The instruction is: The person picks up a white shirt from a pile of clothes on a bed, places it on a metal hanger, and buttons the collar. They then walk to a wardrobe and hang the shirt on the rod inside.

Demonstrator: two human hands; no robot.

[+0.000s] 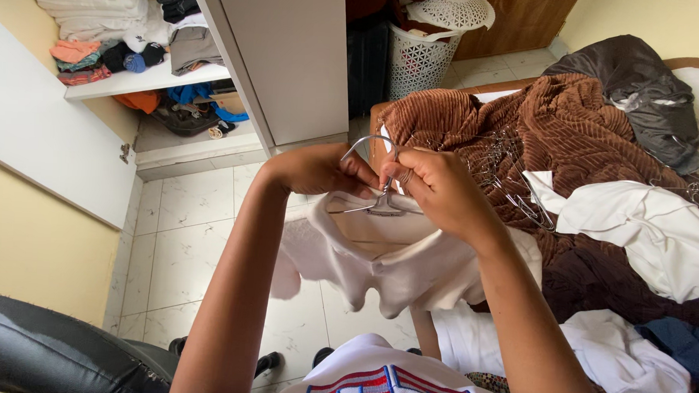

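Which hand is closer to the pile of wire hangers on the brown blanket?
Right. The right hand holds the shirt's hanger just beside the pile of wire hangers on the brown blanket; the left hand is farther, on the hanger's other side.

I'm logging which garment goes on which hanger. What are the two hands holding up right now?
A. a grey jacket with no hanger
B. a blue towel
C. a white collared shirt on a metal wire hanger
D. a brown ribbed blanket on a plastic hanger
C: the left hand and right hand grip a metal wire hanger with a white collared shirt hanging from it.
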